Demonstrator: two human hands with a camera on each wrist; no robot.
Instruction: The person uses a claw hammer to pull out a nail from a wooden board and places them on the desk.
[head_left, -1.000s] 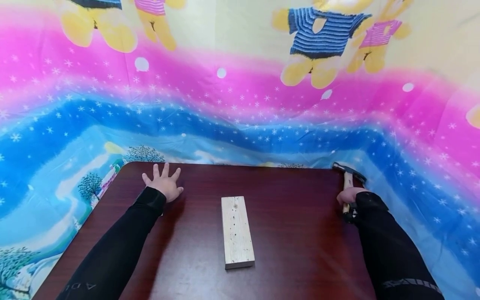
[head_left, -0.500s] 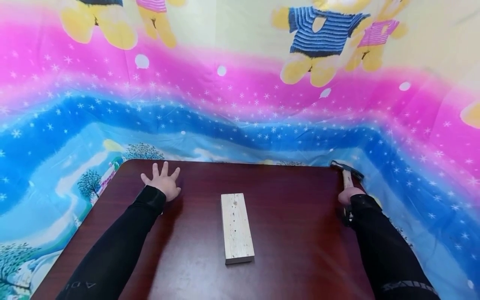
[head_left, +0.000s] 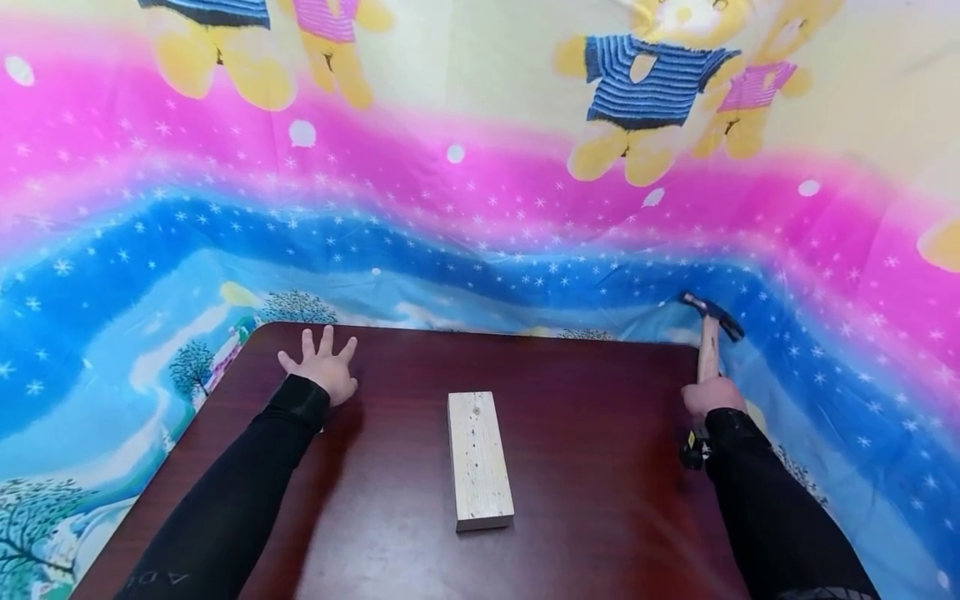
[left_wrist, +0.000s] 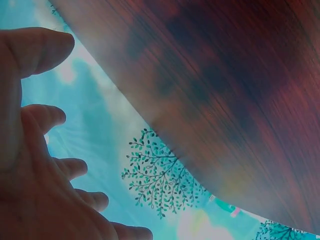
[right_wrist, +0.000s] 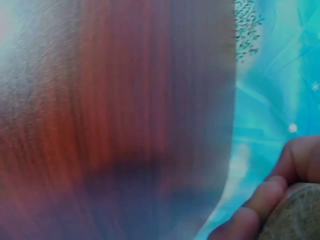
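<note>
My right hand grips a claw hammer by its wooden handle at the table's far right corner, the dark metal head pointing up and away. In the right wrist view, curled fingers wrap the rounded end of the handle. Held above the table's far left part, my left hand has its fingers spread and nothing in them. The left wrist view shows those fingers apart from the tabletop. Between the hands, a pale wooden block with a row of small dark holes lies flat.
The dark red-brown table has rounded far corners. A printed cloth with bears, snowflakes and trees hangs around its back and sides, close to the far edge. A small black device sits beneath the right wrist.
The right hand has lifted the hammer, so its head stands higher against the cloth. My left hand stays nearly in place, and the wooden block has not moved on the table.
</note>
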